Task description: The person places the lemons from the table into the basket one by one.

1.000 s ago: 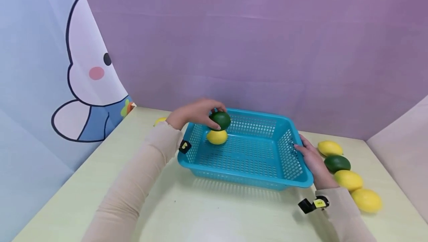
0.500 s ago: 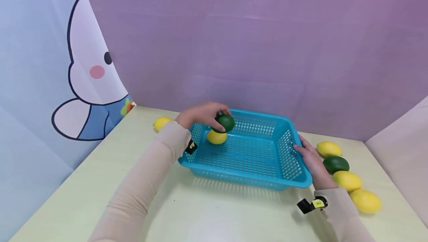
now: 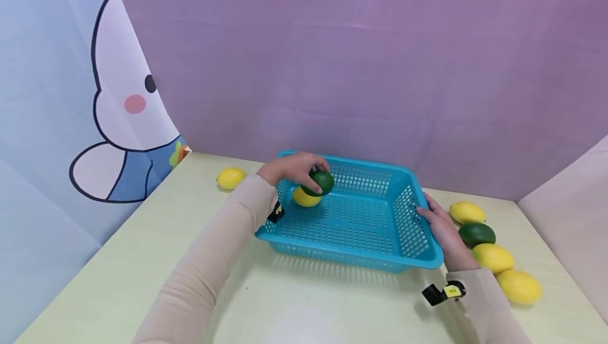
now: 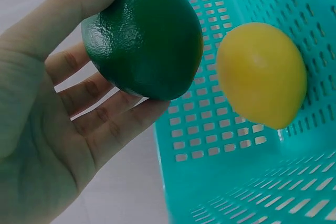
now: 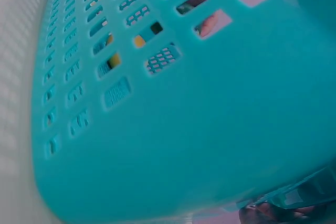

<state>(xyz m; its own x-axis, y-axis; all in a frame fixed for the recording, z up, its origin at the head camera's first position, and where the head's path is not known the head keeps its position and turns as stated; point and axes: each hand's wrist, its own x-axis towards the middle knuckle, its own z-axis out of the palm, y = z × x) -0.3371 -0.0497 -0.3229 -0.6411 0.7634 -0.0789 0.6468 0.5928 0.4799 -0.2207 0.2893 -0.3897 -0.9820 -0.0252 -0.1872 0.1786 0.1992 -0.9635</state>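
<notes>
Basket fills the middle of my head view, so I lay the clock face over it, with 12 at the purple curtain. Its far rim runs close to that cloth, leaving me little room at 12; at 6, a broad stretch of table lies this side of the near rim.

My left hand reaches over the rim at 10 o'clock, about half closed, thumb and curled fingers around a dark green lime. Below it, toward 9, a lemon lies in the basket; the left wrist view shows a gap between the two fruits. I can't tell how high the lime hangs above the slotted floor. Most room beside it runs toward 3, across to the short wall.

My right hand grips that wall's rim at 3 o'clock, thumb lapped over the edge, other fingers partly hidden. Just outside, from 3 to 4, a close row crowds that wrist: upper lemon, second lime, middle lemon, end lemon. Between 9 and 10, a lone lemon sits just beside my left sleeve, well apart from the blue sheet.
</notes>
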